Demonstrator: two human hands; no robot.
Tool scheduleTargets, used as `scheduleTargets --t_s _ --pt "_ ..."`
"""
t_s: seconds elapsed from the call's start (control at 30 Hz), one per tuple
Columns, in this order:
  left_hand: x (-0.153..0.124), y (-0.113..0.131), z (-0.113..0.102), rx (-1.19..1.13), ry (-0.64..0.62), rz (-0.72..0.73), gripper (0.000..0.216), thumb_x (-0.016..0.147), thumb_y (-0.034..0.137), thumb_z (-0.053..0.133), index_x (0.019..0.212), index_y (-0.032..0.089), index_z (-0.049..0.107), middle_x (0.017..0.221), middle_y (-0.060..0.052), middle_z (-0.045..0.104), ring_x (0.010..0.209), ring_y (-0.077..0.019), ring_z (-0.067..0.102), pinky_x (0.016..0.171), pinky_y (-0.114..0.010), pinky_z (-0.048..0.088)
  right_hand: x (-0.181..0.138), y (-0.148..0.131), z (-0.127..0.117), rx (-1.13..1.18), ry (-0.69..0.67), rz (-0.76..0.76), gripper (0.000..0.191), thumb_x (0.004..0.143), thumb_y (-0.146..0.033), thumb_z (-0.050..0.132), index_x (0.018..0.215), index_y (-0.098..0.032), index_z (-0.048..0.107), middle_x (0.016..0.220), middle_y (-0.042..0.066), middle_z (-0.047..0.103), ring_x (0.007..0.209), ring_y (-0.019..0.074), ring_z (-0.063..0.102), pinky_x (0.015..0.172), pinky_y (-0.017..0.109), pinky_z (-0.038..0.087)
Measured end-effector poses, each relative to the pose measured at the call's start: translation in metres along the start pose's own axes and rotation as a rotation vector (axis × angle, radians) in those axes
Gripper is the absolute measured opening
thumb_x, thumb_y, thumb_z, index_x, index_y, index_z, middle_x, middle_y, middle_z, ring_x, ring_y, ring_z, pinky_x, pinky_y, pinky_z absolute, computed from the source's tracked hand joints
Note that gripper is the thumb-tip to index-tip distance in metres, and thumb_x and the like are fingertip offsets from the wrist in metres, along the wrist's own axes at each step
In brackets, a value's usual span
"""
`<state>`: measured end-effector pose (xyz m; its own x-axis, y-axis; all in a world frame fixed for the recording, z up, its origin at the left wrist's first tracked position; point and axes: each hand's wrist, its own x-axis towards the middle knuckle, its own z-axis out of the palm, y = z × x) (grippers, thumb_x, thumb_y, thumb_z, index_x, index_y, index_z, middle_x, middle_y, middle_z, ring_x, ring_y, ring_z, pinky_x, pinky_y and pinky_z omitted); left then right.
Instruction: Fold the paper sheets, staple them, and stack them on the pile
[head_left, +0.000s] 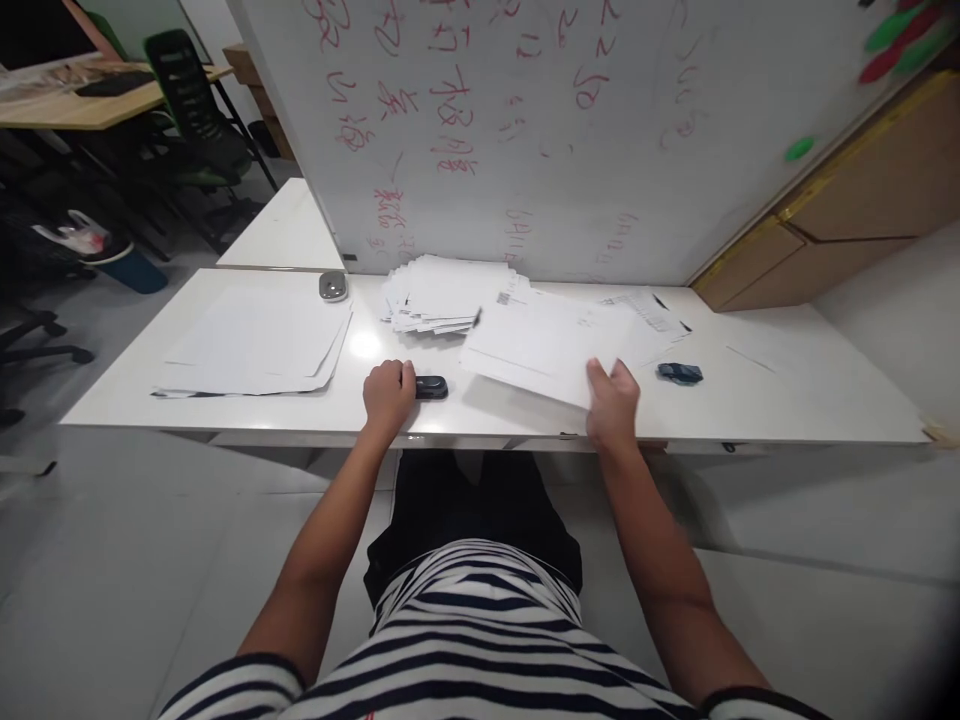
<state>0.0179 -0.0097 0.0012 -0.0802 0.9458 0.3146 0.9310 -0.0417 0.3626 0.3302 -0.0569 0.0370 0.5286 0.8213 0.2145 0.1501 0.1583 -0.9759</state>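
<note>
My left hand (388, 390) rests curled on the white table (787, 400), its fingers closed around the end of a small black stapler (431, 387). My right hand (613, 400) grips the near corner of a white sheet of paper (536, 340), lifting its edge slightly off the table. Behind the sheet lies a fanned stack of white papers (442, 292).
A flat pile of larger sheets (255, 340) lies at the left. A small grey device (332, 286) sits near the whiteboard (570, 120). A dark blue object (680, 373) lies right of my right hand, with more papers (645, 310) behind. Chairs and a desk stand far left.
</note>
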Motion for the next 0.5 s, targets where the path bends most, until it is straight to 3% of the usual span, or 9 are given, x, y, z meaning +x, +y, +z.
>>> scheduleTargets --t_s 0.17,0.23,0.3,0.4,0.5 --pt "-0.002 0.001 0.001 0.010 0.020 -0.020 0.036 0.096 0.035 0.031 0.065 0.022 0.042 0.070 -0.006 0.054 0.071 -0.0216 0.051 0.062 -0.034 0.026 0.092 -0.006 0.120 -0.358 -0.218 -0.149 0.035 0.089 -0.042 0.042 0.099 -0.015 0.061 0.099 0.012 0.067 0.094 0.0245 0.060 0.088 0.041 0.047" --pt "-0.003 0.001 0.000 0.024 0.029 -0.032 0.034 0.096 0.035 0.032 0.066 0.021 0.044 0.072 -0.007 0.056 0.072 -0.0215 0.051 0.063 -0.034 0.026 0.108 -0.004 0.164 -0.600 -0.244 -0.203 0.033 0.090 -0.034 0.039 0.103 -0.012 0.059 0.103 0.017 0.066 0.103 0.0291 0.058 0.098 0.051 0.037" --pt "-0.004 0.001 -0.002 0.024 0.022 -0.033 0.035 0.096 0.035 0.032 0.067 0.021 0.044 0.072 -0.006 0.056 0.071 -0.0210 0.051 0.063 -0.034 0.026 0.113 0.003 0.193 -0.785 -0.265 -0.248 0.034 0.089 -0.028 0.041 0.113 -0.010 0.056 0.114 0.021 0.063 0.117 0.0333 0.050 0.105 0.061 0.023" --pt "-0.005 0.000 -0.004 0.008 -0.007 -0.027 0.036 0.097 0.036 0.031 0.067 0.021 0.045 0.072 -0.006 0.056 0.070 -0.0200 0.051 0.063 -0.034 0.027 0.117 0.019 0.198 -0.878 -0.224 -0.254 0.051 0.085 -0.031 0.045 0.132 -0.011 0.043 0.140 0.023 0.045 0.135 0.0364 0.030 0.105 0.069 0.011" --pt "-0.006 -0.002 -0.005 0.000 -0.010 -0.029 0.036 0.096 0.036 0.032 0.066 0.021 0.044 0.073 -0.006 0.056 0.072 -0.0201 0.051 0.064 -0.034 0.027 0.128 0.035 0.157 -0.859 -0.083 -0.219 0.058 0.086 -0.037 0.043 0.140 -0.015 0.034 0.151 0.020 0.031 0.141 0.0352 0.019 0.105 0.069 0.010"
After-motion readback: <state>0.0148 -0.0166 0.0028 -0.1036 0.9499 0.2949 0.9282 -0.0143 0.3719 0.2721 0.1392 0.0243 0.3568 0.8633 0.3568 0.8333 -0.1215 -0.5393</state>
